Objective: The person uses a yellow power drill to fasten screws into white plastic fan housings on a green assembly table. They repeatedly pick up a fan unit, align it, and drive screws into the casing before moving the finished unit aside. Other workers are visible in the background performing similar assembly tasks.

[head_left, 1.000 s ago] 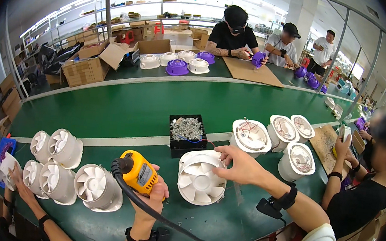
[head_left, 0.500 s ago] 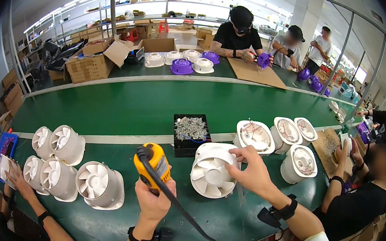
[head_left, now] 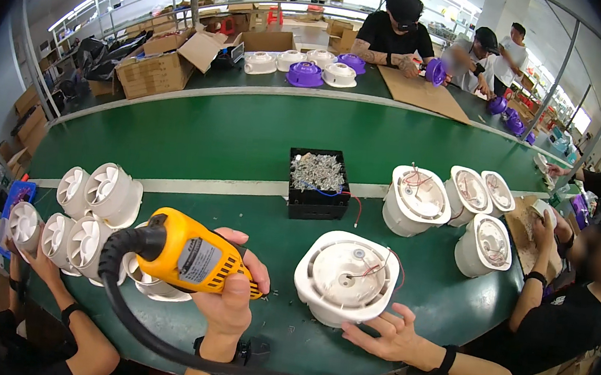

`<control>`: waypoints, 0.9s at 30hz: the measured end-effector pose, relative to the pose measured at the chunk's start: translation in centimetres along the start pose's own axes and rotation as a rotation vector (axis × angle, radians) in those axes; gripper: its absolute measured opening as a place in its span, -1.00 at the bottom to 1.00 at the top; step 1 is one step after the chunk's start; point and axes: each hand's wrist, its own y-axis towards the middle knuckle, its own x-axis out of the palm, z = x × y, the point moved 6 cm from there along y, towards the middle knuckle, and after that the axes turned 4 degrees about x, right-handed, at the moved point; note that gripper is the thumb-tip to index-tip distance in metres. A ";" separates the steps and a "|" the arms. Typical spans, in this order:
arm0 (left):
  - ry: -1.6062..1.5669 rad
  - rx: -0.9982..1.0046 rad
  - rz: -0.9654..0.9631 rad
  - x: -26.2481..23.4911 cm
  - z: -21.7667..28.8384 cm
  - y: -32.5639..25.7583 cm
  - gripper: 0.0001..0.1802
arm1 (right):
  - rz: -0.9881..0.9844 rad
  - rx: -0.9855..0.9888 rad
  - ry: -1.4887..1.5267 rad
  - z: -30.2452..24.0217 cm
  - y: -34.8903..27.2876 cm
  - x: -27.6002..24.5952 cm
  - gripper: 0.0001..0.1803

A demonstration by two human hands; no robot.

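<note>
My left hand is wrapped round a yellow corded electric screwdriver, held above the table with its black cable looping down. The tool's working tip does not show. A white round fan housing lies on the table in front of me, flat back up, with thin red wires at its centre and right rim. At its near right edge is my right hand, fingers apart and lightly touching or just beside the rim. A black box of small metal screws stands beyond the housing.
Several white fan housings with wires stand at the right; others, blades showing, stand at the left, where another person's hand holds one. Co-workers sit to the right and opposite. A cardboard box stands across the green table.
The fan housing has been turned over, from blades showing to its wired back showing. My right hand has moved from its far rim to its near edge. The screwdriver has swung left, tilted sideways.
</note>
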 end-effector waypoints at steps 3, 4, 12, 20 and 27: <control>-0.020 0.013 0.019 -0.1 0.7 0.1 -0.31 | -0.107 0.040 0.176 -0.2 -0.5 0.6 -0.60; -0.044 0.012 0.035 -0.1 0.8 0.1 -0.32 | -0.054 0.079 0.222 0.3 -1.0 0.3 -0.55; -0.056 0.059 -0.001 0.1 0.2 0.3 -0.35 | -0.216 0.221 0.316 1.9 5.1 -0.9 -0.48; -0.069 0.133 0.002 -0.5 0.5 0.4 -0.40 | -0.303 0.175 0.136 1.1 5.7 -0.4 -0.65; -0.090 0.126 0.020 -0.9 0.3 0.3 -0.43 | -0.382 0.465 0.146 4.2 0.7 -2.4 -0.38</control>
